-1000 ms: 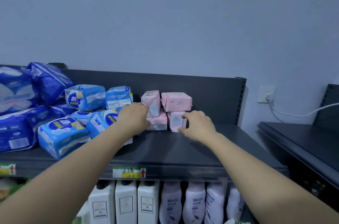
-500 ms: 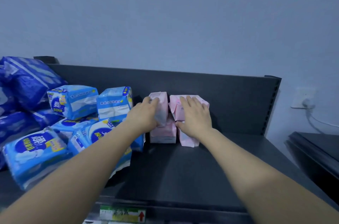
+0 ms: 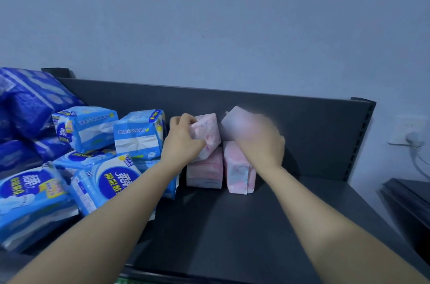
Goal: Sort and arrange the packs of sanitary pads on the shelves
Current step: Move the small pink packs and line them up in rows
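- Four pink pad packs [image 3: 204, 167] stand mid-frame on the shelf [image 3: 232, 225], two on two.
- The left hand [image 3: 183, 141] grips the upper-left pack [image 3: 208, 134].
- The right hand [image 3: 260, 144], blurred, covers the upper-right pack [image 3: 235, 118]; its grip is unclear.
- At least five light-blue packs [image 3: 83, 130] lie at the left.

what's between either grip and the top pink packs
Nothing visible. The left grip holds the upper left pink pack, and the right grip, motion-blurred, is on the upper right pink pack.

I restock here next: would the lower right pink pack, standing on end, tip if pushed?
Probably: the lower right pink pack stands tall on a narrow end. Its creased wrapper looks soft, likely light. The neighbouring pink pack might brace it.
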The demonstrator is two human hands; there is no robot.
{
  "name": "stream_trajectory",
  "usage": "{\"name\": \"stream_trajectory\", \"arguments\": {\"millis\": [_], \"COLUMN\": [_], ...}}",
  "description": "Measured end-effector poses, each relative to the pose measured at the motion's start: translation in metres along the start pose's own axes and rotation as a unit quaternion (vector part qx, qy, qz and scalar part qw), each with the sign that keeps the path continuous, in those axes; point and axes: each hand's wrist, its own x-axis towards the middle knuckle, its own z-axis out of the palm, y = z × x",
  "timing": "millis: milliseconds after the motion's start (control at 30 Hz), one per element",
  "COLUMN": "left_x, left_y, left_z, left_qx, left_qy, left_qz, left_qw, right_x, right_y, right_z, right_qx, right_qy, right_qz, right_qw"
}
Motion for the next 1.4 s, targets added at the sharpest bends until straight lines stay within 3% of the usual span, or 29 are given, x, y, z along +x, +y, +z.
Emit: {"name": "stream_trajectory", "arguments": {"millis": [67, 133, 233, 300, 400, 533, 567, 700, 900, 967, 1033, 1100, 1167, 1300, 1400], "left_x": [-0.003, -0.005, -0.006, -0.007, -0.014, -0.022, -0.025, -0.039, -0.042, -0.041, -0.040, -0.042, -0.047, -0.057, -0.061], "left_y": [0.010, 0.017, 0.019, 0.016, 0.016, 0.010, 0.010, 0.013, 0.027, 0.030, 0.031, 0.027, 0.022, 0.015, 0.012], "left_z": [-0.003, -0.004, -0.003, -0.003, -0.007, -0.010, -0.006, 0.009, 0.003, -0.005, -0.015, -0.020, -0.020, -0.014, -0.012], "left_qx": [-0.053, -0.099, -0.205, -0.299, -0.350, -0.465, -0.476, -0.368, -0.245, -0.267, -0.268, -0.222, -0.141, 0.029, 0.039], "left_qy": [0.026, 0.037, 0.021, -0.006, -0.060, -0.175, -0.182, -0.144, -0.055, -0.044, -0.067, -0.101, -0.117, -0.086, -0.072], "left_qz": [-0.001, -0.014, -0.097, -0.177, -0.245, -0.248, -0.227, -0.159, -0.120, -0.154, -0.210, -0.238, -0.232, -0.166, -0.121], "left_qw": [0.998, 0.994, 0.974, 0.938, 0.902, 0.832, 0.830, 0.905, 0.961, 0.950, 0.938, 0.940, 0.955, 0.982, 0.989], "right_x": [0.001, -0.001, -0.009, -0.019, -0.033, -0.046, -0.048, -0.056, -0.067, -0.069, -0.069, -0.068, -0.069, -0.072, -0.071], "right_y": [0.000, 0.004, 0.014, 0.022, 0.031, 0.037, 0.036, 0.030, 0.017, 0.015, 0.013, 0.011, 0.009, 0.011, 0.017], "right_z": [-0.016, -0.027, -0.042, -0.047, -0.051, -0.053, -0.054, -0.058, -0.070, -0.076, -0.082, -0.088, -0.088, -0.080, -0.075], "right_qx": [0.150, 0.287, 0.407, 0.444, 0.481, 0.490, 0.491, 0.499, 0.523, 0.505, 0.439, 0.346, 0.263, 0.184, 0.104], "right_qy": [0.038, 0.050, 0.036, 0.018, 0.006, 0.026, 0.026, 0.010, 0.082, 0.108, 0.096, 0.034, -0.035, -0.075, -0.140], "right_qz": [0.078, 0.147, 0.209, 0.228, 0.270, 0.327, 0.335, 0.340, 0.316, 0.289, 0.255, 0.220, 0.191, 0.168, 0.163], "right_qw": [0.985, 0.945, 0.889, 0.866, 0.834, 0.808, 0.804, 0.797, 0.787, 0.806, 0.856, 0.912, 0.945, 0.966, 0.971]}}
